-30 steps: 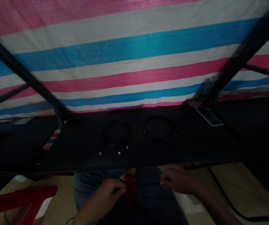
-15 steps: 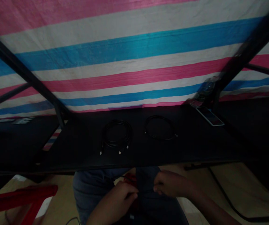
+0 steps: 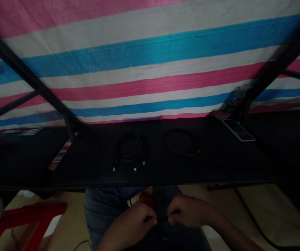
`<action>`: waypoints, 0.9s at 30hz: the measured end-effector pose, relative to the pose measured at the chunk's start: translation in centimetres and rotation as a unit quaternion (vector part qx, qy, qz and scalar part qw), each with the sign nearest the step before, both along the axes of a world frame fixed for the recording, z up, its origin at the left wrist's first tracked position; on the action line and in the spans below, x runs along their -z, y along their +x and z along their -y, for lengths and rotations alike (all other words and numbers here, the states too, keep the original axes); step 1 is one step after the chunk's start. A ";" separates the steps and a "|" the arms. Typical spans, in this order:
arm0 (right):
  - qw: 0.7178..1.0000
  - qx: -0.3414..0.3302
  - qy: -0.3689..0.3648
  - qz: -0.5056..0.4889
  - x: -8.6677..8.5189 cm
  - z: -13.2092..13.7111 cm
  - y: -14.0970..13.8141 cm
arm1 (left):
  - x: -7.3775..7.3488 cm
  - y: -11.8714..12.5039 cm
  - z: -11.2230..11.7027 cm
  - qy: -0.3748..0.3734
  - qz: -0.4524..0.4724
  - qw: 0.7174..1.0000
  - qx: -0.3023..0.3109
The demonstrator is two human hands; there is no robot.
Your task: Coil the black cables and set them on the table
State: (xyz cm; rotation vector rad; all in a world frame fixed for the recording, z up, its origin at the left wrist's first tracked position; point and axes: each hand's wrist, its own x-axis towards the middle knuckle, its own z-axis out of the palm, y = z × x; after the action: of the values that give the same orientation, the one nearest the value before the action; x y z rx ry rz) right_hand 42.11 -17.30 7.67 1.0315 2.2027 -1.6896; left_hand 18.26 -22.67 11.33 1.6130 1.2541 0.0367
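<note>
The left hand [image 3: 127, 226] and right hand [image 3: 189, 211] have closed in over the lap [image 3: 99, 212], below the desk [image 3: 217, 164], both curled; whether they pinch a thin cable [image 3: 162, 218] is too dark to tell. It would be light and limp, best held near its end.

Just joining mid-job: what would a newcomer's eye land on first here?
A large pink, white and blue striped tarpaulin fills the top of the view. Below it, two coiled black cables lie on a black table. At the bottom, the left hand and right hand work close together over the person's jeans.
</note>
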 end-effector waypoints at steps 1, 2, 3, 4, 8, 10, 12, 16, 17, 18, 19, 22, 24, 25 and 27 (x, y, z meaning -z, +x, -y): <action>1.000 0.004 0.002 0.018 0.1 -0.5 0.7 | 0.1 -0.7 -0.1 0.006 -0.010 1.000 -0.013; 0.999 0.010 0.010 0.035 0.2 -1.0 1.6 | 0.2 -1.5 -0.3 0.011 -0.019 0.999 -0.030; 0.998 0.020 0.022 0.047 0.4 -1.4 2.4 | 0.3 -2.2 -0.5 0.015 -0.023 0.999 -0.047; 0.997 0.031 0.036 0.056 0.4 -1.7 3.1 | 0.3 -2.9 -0.7 0.019 -0.017 0.998 -0.063; 0.993 0.069 0.093 0.035 0.1 -1.4 3.4 | -0.1 -3.1 -1.4 0.039 0.020 0.994 -0.103; 0.989 0.099 0.103 -0.031 -0.5 -0.6 2.1 | -0.6 -1.8 -1.4 0.041 0.036 0.994 -0.091; 0.983 0.122 0.094 -0.098 -1.0 0.2 0.6 | -1.1 -0.3 -1.3 0.032 0.044 0.996 -0.068; 0.990 0.077 0.045 -0.113 -1.2 0.4 -0.5 | -1.8 0.7 -1.0 0.004 0.033 0.999 -0.032; 0.993 0.056 0.026 -0.098 -1.0 0.2 -0.2 | -1.8 0.4 -1.1 -0.005 0.030 0.999 -0.027; 0.996 0.039 0.008 -0.076 -0.8 -0.1 0.2 | -1.8 -0.1 -1.1 -0.013 0.027 0.999 -0.025; 0.998 0.024 -0.009 -0.051 -0.6 -0.4 0.8 | -1.7 -0.7 -1.2 -0.020 0.025 0.999 -0.027; 1.000 0.008 -0.022 -0.002 -0.6 -1.2 2.4 | -1.4 -2.4 -1.4 -0.023 0.029 0.998 -0.047; 1.000 0.026 0.006 -0.011 -0.9 -1.4 2.8 | -1.3 -2.9 -1.5 -0.015 0.030 0.998 -0.060; 0.999 0.034 0.020 -0.021 -1.1 -1.4 2.7 | -1.3 -2.9 -1.5 -0.009 0.028 0.997 -0.065; 0.997 0.047 0.034 -0.046 -1.5 -1.0 1.9 | -1.4 -2.3 -1.4 0.000 0.026 0.997 -0.066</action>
State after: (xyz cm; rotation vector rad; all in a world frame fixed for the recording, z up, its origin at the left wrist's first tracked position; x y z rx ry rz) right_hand 44.01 -16.26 9.16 1.1117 2.3188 -1.7446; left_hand 16.00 -21.27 12.72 1.5184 1.3197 0.1603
